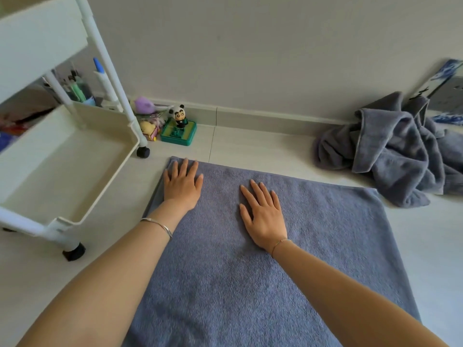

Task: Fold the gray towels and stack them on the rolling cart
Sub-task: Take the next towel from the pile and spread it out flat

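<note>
Both of my grips lie flat and released on the slate-gray terry towel (325, 246) spread over the pale tiled floor (263, 149). The fingers are straight and press the cloth, and neither one holds anything. The left grip (183, 186) sits at the towel's far-left corner, its fingertips just short of the far edge. The right grip (263, 216) rests nearer the middle, a little closer to me.

The towel's long axis seems to run from me toward the wall, though its near end is cut off below the view. I judge the next fold turns on that: the far edge is just ahead of the left grip, while the right edge is well off to the right of the right grip.

The white plastic rolling cart (62, 166) stands just left of the left grip, so that side is nearer for stacking. The crumpled heap of gray towels (390, 151) waits far to the right, beyond the right grip.
</note>
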Demonstrator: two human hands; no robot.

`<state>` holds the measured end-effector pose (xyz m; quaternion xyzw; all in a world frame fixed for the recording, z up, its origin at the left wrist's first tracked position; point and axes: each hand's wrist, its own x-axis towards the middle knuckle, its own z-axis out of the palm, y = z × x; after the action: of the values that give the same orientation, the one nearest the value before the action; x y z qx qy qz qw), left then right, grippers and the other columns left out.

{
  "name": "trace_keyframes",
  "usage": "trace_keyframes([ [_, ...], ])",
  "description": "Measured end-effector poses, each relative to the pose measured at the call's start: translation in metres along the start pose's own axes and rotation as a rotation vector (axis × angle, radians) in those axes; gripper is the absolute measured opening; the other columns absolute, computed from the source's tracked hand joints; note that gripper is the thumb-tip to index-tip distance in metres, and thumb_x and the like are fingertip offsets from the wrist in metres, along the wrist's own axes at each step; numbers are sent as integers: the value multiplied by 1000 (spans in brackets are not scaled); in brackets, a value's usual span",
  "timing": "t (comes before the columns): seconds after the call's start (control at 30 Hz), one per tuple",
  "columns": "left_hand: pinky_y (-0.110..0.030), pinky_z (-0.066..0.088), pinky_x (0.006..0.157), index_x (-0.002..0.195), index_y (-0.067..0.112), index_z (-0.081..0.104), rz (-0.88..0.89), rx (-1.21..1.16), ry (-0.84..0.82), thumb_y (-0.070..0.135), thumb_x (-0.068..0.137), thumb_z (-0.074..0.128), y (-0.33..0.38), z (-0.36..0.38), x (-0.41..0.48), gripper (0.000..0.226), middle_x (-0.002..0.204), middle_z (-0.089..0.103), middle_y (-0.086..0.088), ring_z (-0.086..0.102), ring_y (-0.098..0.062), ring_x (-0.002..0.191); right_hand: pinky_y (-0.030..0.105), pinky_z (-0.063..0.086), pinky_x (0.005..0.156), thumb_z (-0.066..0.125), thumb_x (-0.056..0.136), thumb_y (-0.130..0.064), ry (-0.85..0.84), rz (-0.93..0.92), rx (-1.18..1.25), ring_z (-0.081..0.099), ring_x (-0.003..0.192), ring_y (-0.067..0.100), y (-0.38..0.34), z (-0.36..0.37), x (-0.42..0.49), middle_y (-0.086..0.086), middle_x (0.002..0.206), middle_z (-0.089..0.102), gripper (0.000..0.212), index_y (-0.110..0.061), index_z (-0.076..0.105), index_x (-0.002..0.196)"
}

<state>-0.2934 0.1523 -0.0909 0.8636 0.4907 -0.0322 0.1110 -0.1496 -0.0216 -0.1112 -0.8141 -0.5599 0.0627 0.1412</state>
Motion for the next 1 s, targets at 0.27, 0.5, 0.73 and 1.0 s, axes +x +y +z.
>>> trace_keyframes([
  [0.27,-51,-3,117,151,28,2,-48,12,14,42,101,16,4,0,0,54,160,-2,-5,-7,-29,146,36,-1,120,16,94,-52,6,-4,4,8,147,16,2,0,3,-6,158,17,58,-32,24,149],
  [0.5,-66,20,106,142,28,40,224,-27,88,47,93,26,52,42,-107,54,148,40,-2,36,-32,137,36,2,119,12,93,-48,-14,-4,31,10,147,16,6,0,12,-5,157,20,59,-32,27,148],
  [0.73,-61,-12,109,150,36,0,61,2,26,60,81,-10,48,38,-105,74,160,-2,4,-6,-30,146,27,-9,117,7,93,-52,-37,4,-7,5,147,12,29,-15,-28,-7,158,13,62,-32,21,149],
  [1.0,-56,7,110,151,23,15,146,-53,28,54,96,-3,99,46,-148,65,155,25,-8,29,-34,140,34,1,120,39,99,-34,109,340,95,8,147,18,105,-60,-111,-2,158,16,51,-25,26,148],
])
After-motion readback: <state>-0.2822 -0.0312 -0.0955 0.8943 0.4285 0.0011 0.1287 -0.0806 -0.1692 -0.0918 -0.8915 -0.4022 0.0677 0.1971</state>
